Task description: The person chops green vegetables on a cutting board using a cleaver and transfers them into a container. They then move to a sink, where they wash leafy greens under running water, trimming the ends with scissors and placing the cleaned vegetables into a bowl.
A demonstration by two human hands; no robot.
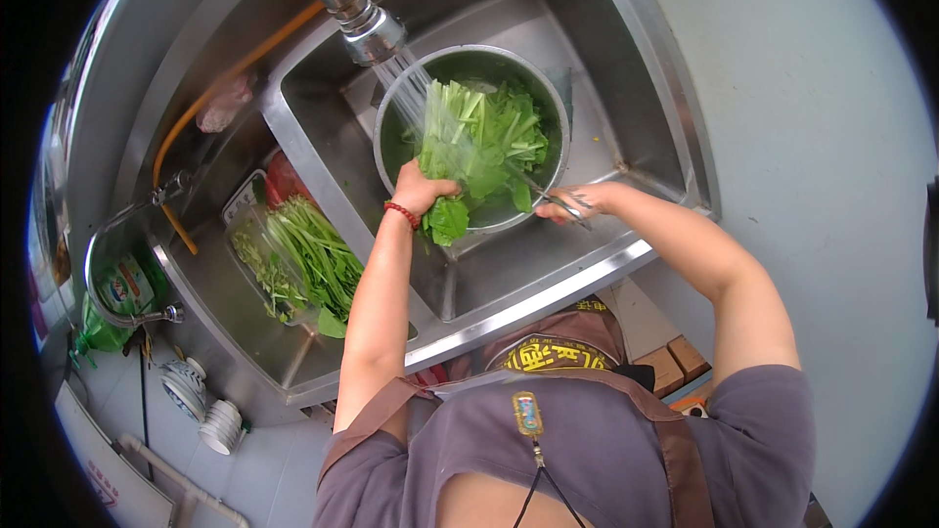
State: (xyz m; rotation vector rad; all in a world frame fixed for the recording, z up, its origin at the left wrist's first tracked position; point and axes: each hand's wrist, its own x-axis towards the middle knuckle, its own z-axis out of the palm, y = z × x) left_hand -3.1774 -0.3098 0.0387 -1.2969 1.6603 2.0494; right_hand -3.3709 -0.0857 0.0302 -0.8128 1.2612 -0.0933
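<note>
My left hand (pixel 422 191) grips a bunch of leafy green vegetables (pixel 447 143) at the near left rim of a round metal basin (pixel 563 133). Scissors (pixel 565 207) are in my right hand (pixel 576 202), at the basin's near right rim; their blades reach towards the leaves and their tips are hidden among them. From the metal faucet (pixel 375 35) water sprays onto the held stems. More cut greens (pixel 528 128) lie inside the basin, which stands in the right bowl of a stainless steel sink (pixel 572 22).
A steel divider (pixel 330 187) separates the two sink bowls. In the left bowl lie long-stemmed greens (pixel 315 249), a clear container of trimmings (pixel 268 271) and a red plastic bag (pixel 285 180). An orange hose (pixel 220 84) runs along the back. Stacked bowls (pixel 183 385) stand low at the left.
</note>
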